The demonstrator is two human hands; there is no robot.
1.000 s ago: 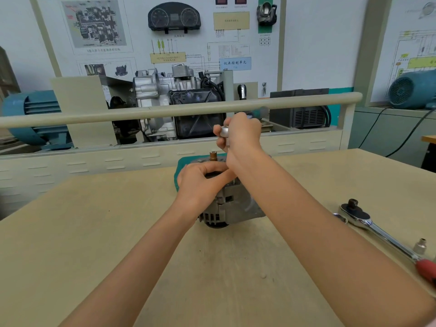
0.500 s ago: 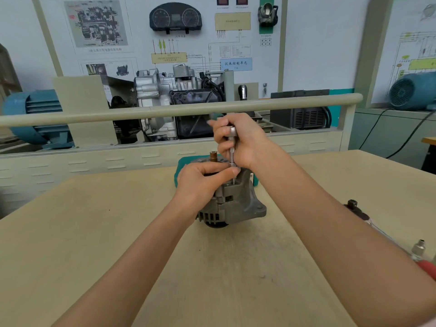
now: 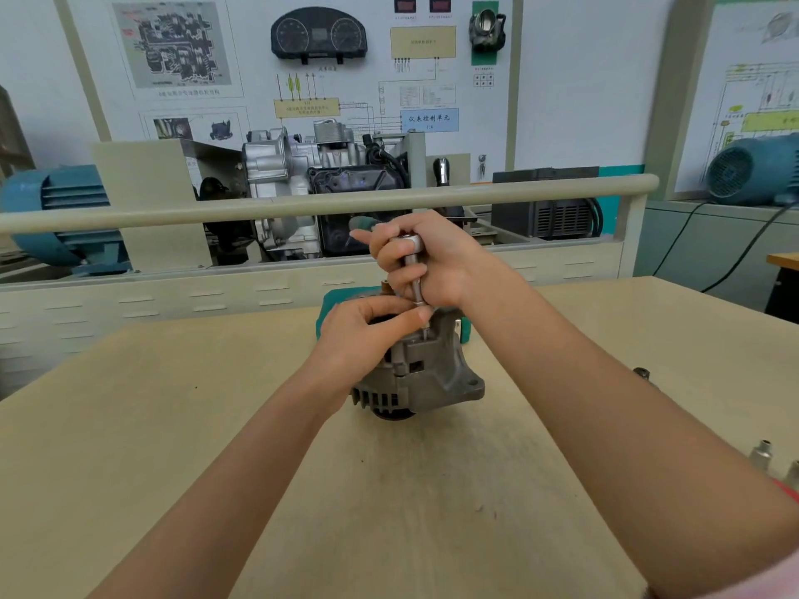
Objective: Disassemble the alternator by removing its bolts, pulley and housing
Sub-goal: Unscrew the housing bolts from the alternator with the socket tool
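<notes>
A grey metal alternator stands on the wooden table, in the middle of the head view. My left hand rests on its top, fingers curled over the upper housing, thumb touching the base of the tool. My right hand grips a slim silver socket extension held upright. Its lower tip sits on a bolt on the alternator's top right side. A brass-coloured terminal stud sticks up behind my left fingers.
A ratchet wrench lies at the right of the table, mostly hidden by my right forearm; its head and two loose sockets show. A teal tray lies behind the alternator. A rail and engine display stand beyond the table.
My right hand has shifted down and regripped, so the upright extension now shows between its fingers with its tip on the bolt. My left hand stays on the alternator.
</notes>
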